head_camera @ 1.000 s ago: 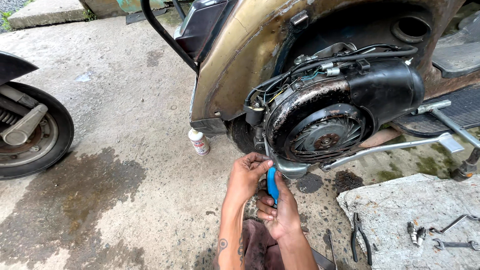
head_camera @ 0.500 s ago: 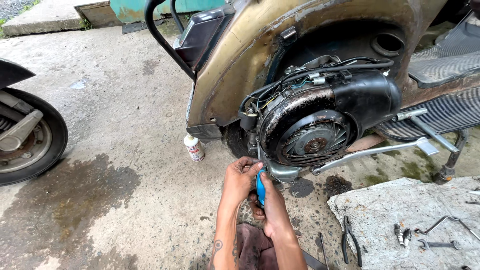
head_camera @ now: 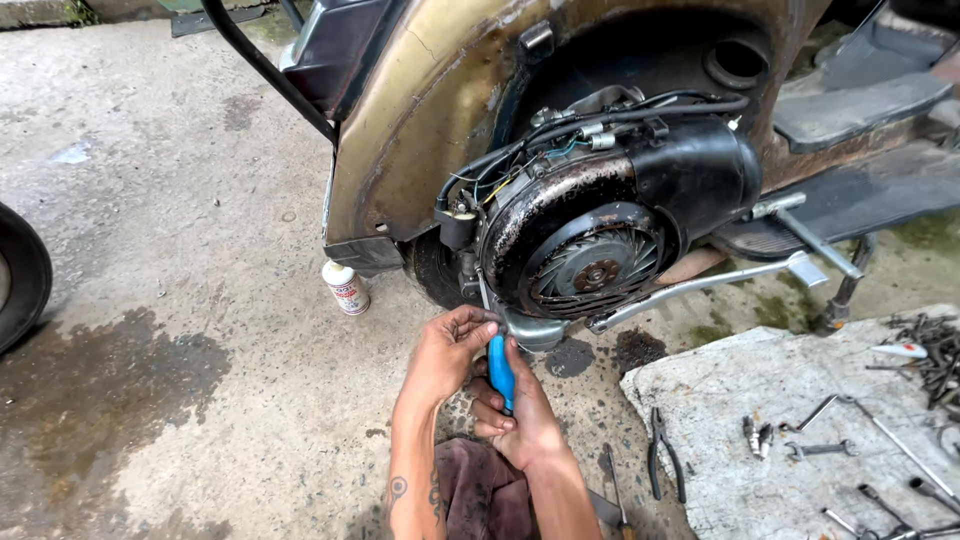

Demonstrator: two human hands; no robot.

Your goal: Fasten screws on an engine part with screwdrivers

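A blue-handled screwdriver (head_camera: 501, 372) points up at the underside of a rusty scooter engine (head_camera: 585, 245). My right hand (head_camera: 520, 410) grips the handle from below. My left hand (head_camera: 448, 352) wraps around the upper part of the handle and the shaft, fingertips close to the grey engine casing (head_camera: 535, 330). The screwdriver's tip is hidden behind my left fingers. The engine's black fan cover and finned flywheel (head_camera: 595, 268) sit just above and to the right of both hands.
A small white bottle (head_camera: 346, 287) stands on the concrete beside the scooter's brown body panel (head_camera: 420, 130). A concrete slab (head_camera: 800, 420) at right holds pliers (head_camera: 665, 450), wrenches and several small tools. A tyre (head_camera: 20, 280) shows at the left edge. A dark rag (head_camera: 475, 490) lies below my hands.
The view has moved closer to the engine and tilted down. Both hands have stayed on the blue screwdriver under the casing, with the left hand closing more around the shaft.
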